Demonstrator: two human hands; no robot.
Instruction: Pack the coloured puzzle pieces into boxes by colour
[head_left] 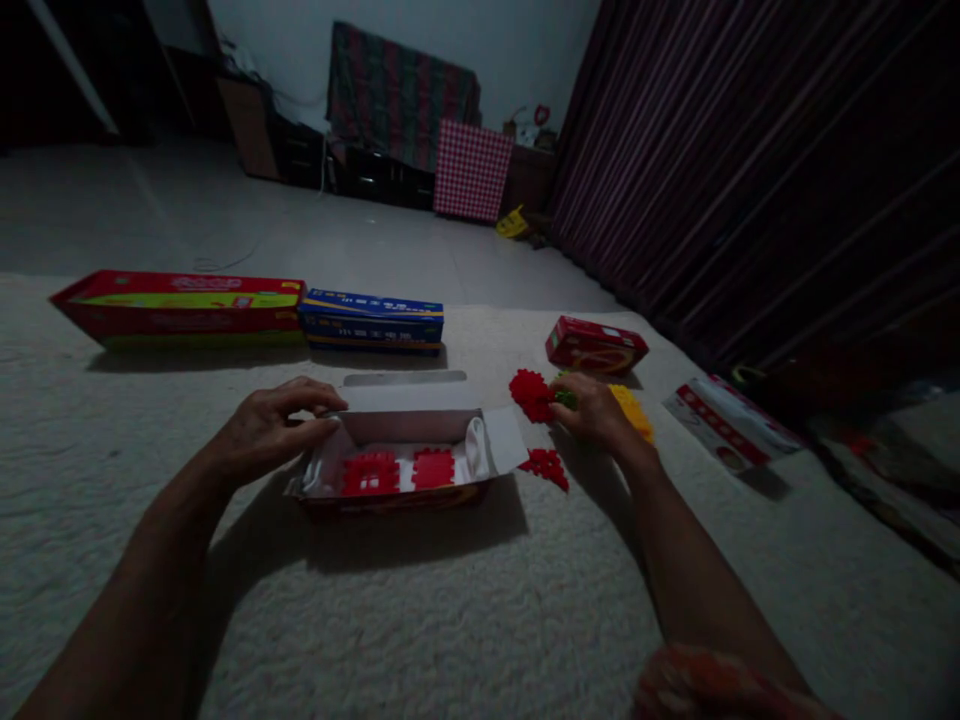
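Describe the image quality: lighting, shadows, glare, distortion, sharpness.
Head view: dim overall, very dark in the curtain's folds; soft shadow on the near side of the open box; no strong glare; apparent wide-angle stretching towards the edges; lettering on the blue box looks soft.

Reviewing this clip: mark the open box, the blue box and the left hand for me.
Open box (412, 427): head view, inside of its far wall.
Blue box (371, 323): head view, side facing the camera.
Left hand (264, 430): head view, back of the hand.

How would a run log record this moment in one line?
left hand: at open box | right hand: at red disc | inside box: two red squares
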